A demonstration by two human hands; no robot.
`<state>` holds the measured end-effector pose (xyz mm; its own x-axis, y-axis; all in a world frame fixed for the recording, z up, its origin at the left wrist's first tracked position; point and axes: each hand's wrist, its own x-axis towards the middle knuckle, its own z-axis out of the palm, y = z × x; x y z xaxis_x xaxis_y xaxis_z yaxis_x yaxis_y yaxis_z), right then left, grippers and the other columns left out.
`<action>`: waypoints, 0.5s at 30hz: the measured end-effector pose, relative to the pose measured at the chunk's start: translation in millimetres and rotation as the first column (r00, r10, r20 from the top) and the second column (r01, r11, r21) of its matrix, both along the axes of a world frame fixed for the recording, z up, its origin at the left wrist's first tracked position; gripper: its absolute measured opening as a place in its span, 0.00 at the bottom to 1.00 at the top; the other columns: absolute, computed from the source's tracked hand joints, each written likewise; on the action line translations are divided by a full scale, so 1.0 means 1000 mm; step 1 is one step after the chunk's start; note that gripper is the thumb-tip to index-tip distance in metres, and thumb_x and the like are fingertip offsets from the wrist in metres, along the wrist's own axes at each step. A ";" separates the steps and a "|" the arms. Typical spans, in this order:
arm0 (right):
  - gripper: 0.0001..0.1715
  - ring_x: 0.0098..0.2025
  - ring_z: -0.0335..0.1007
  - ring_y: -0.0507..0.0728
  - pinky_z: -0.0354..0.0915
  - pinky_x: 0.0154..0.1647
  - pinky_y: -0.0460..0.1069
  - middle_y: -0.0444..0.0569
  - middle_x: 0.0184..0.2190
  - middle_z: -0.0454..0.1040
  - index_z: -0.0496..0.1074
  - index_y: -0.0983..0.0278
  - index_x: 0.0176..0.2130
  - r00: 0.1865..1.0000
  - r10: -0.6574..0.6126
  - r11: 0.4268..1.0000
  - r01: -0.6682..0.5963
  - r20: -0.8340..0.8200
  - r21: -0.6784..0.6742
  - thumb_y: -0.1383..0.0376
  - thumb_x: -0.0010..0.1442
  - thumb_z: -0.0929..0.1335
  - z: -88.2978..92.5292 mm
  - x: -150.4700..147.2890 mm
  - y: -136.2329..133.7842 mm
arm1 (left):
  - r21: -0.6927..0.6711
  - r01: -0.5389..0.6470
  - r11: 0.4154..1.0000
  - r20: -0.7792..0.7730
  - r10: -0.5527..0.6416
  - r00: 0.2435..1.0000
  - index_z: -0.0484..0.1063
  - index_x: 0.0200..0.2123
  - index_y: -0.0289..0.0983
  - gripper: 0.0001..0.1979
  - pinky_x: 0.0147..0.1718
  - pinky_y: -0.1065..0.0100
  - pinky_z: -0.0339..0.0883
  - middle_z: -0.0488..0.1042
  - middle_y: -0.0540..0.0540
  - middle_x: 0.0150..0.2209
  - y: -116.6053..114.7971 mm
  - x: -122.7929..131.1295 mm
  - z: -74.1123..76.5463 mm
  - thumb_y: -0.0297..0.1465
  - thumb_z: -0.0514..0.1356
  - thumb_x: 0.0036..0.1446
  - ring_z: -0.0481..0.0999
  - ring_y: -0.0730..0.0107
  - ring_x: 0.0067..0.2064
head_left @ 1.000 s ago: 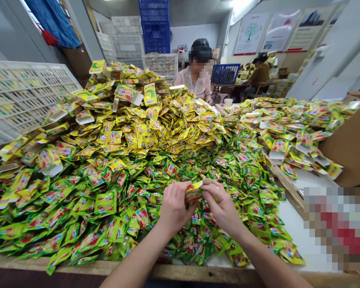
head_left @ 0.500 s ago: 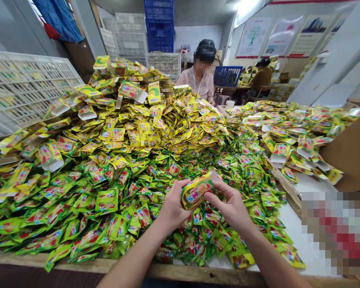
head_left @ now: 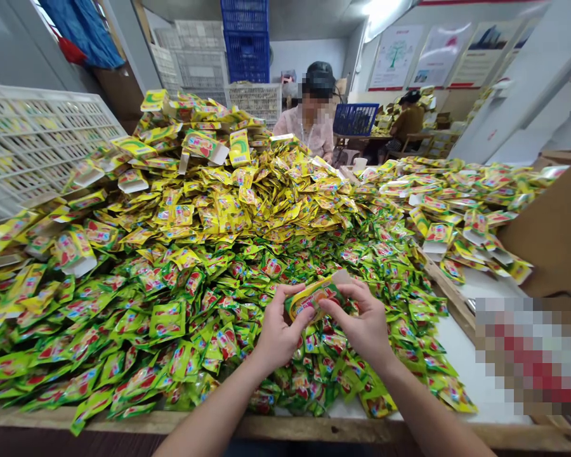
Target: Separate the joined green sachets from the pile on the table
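A small yellow and green box (head_left: pixel 315 301) is held above the packet pile, tilted up to the right with a pale flap raised at its right end. My left hand (head_left: pixel 283 327) grips its left end, thumb across the printed front. At the right end, my right hand (head_left: pixel 364 317) holds it near the flap with thumb and fingers. Green packets (head_left: pixel 169 320) lie beneath and around both hands. Behind them rises a heap of yellow packets (head_left: pixel 228 209).
Open-ended boxes (head_left: pixel 202 146) lie on the heap and at the right (head_left: pixel 440 235). A white crate (head_left: pixel 42 146) leans at the left. A brown carton (head_left: pixel 552 235) stands right. Across the table sits a person (head_left: pixel 309 120). A wooden edge (head_left: pixel 314 428) runs along the front.
My left thumb has moved onto the box's front. The box has turned slightly in my hands. The whole view has shifted a little.
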<state>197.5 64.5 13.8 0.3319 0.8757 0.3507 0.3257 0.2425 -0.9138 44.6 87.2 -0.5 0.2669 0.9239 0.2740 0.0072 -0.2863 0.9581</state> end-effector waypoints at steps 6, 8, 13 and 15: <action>0.27 0.33 0.74 0.56 0.71 0.33 0.49 0.48 0.38 0.76 0.70 0.59 0.42 0.970 0.147 0.989 -0.151 -0.193 -0.004 0.58 0.42 0.76 0.004 0.012 -0.002 | -0.125 0.087 0.988 0.055 -0.081 0.995 0.66 0.43 0.38 0.15 0.37 0.67 0.69 0.73 0.47 0.38 -0.007 0.006 -0.002 0.38 0.60 0.54 0.74 0.67 0.38; 0.36 0.32 0.75 0.56 0.72 0.30 0.50 0.50 0.45 0.74 0.67 0.58 0.48 0.982 0.145 0.987 -0.153 -0.125 -0.058 0.59 0.40 0.77 0.022 0.035 0.011 | -0.122 0.167 0.978 0.032 -0.164 0.986 0.64 0.47 0.39 0.17 0.37 0.66 0.70 0.73 0.46 0.40 -0.009 0.005 -0.001 0.38 0.58 0.56 0.75 0.67 0.38; 0.31 0.41 0.74 0.61 0.67 0.40 0.53 0.58 0.42 0.76 0.74 0.69 0.43 0.826 -0.369 0.914 0.405 0.426 0.006 0.61 0.39 0.77 0.125 0.129 0.075 | 0.062 0.037 0.997 -0.103 -0.031 0.994 0.62 0.52 0.41 0.20 0.43 0.62 0.69 0.70 0.42 0.48 -0.002 -0.005 0.002 0.35 0.58 0.57 0.73 0.65 0.43; 0.43 0.56 0.61 0.73 0.57 0.50 0.63 0.74 0.55 0.62 0.62 0.79 0.56 0.655 -0.631 0.762 0.623 0.416 0.177 0.55 0.49 0.72 0.164 0.161 0.093 | 0.099 -0.054 0.994 -0.092 0.063 0.994 0.63 0.50 0.40 0.18 0.41 0.62 0.69 0.70 0.42 0.47 0.003 -0.010 0.005 0.35 0.58 0.57 0.74 0.66 0.41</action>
<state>358.2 157.6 177.5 0.6126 0.5080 0.6055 0.7556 -0.1517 -0.6372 34.2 89.9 4.1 0.2421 0.9092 0.3388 0.1158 -0.3737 0.9203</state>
